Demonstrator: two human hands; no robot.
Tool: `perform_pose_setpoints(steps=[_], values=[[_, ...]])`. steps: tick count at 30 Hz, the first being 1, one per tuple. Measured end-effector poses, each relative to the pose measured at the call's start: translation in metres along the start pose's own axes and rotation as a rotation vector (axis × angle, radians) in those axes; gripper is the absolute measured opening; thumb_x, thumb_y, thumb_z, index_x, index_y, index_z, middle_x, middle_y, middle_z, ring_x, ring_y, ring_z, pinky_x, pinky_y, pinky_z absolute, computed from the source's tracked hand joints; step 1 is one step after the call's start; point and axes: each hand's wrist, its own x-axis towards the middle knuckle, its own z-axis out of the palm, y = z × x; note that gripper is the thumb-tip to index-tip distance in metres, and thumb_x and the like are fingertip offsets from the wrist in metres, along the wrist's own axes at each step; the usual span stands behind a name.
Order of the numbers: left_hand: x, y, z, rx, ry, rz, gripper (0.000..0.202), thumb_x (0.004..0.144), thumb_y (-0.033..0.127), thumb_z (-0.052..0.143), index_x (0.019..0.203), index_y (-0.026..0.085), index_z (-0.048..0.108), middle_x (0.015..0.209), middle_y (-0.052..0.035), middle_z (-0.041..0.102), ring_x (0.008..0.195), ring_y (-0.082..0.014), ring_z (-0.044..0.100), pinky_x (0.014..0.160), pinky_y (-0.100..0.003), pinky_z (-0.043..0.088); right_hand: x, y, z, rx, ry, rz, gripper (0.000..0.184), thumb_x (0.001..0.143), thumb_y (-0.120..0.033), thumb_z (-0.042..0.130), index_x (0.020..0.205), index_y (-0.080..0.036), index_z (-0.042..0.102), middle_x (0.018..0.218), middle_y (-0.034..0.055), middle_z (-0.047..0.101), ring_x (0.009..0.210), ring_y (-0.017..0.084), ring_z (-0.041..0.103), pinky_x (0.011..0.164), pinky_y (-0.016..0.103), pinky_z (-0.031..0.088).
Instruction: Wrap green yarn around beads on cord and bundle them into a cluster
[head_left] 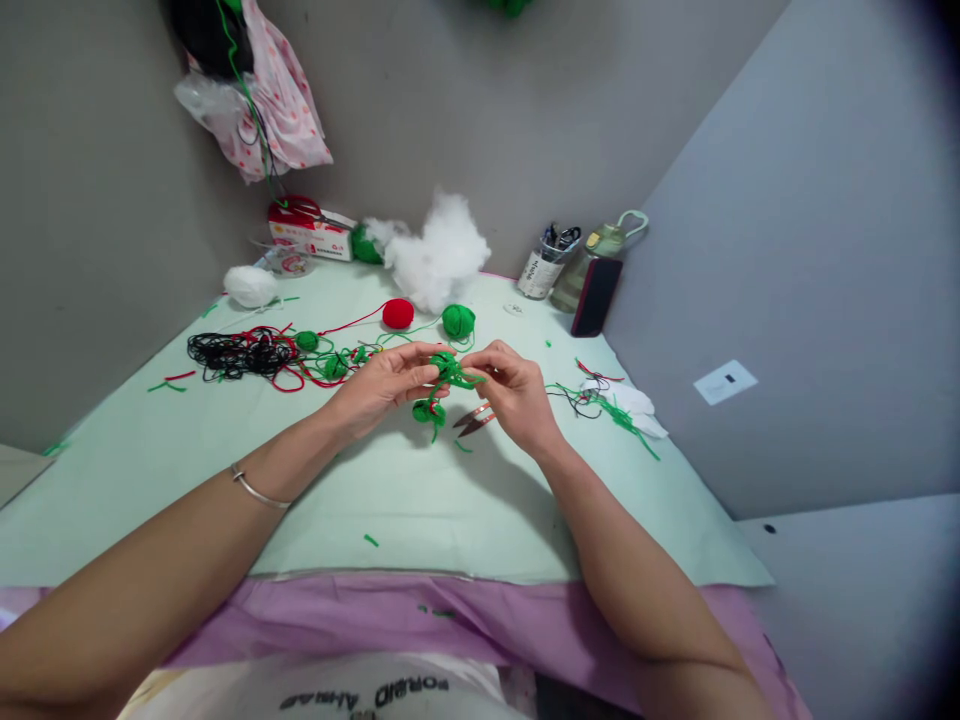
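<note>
My left hand [394, 378] is closed, thumb and fingers pinching a small green crocheted piece [444, 366] with dark markings. Green yarn ends [471, 380] stretch from that piece to my right hand [514, 388], whose fingertips are pinched on them. Just below the left fingers is another small green crocheted ball [425, 411] with black and red bits; whether it hangs or rests on the table I cannot tell. Thread snips [474, 420] with copper-coloured handles show under my right hand, blades parted and pointing left; their rear end is hidden by the hand.
On the pale green tabletop [360, 500] are a black yarn tangle [236, 353], a red yarn ball [397, 314], a green yarn ball [458, 321] and white stuffing [442, 250]. A phone [597, 297] leans beside a bottle [577, 275] and pen cup [541, 270]. Yarn scraps [630, 430] lie right.
</note>
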Motion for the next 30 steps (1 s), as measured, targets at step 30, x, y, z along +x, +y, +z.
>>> perform_pose_setpoints(steps=[30], values=[[0.0,0.001,0.0,0.015,0.005,0.037,0.035,0.077,0.031,0.082,0.109,0.022,0.069,0.093,-0.001,0.069,0.076,-0.0133,0.066,0.082,-0.033,0.056,0.003,-0.006,-0.017,0.069,-0.234,0.09,0.021,0.087,-0.04,0.07,0.096,-0.022,0.077,0.082,0.0,0.055,0.067,0.011,0.048,0.06,0.027,0.039]])
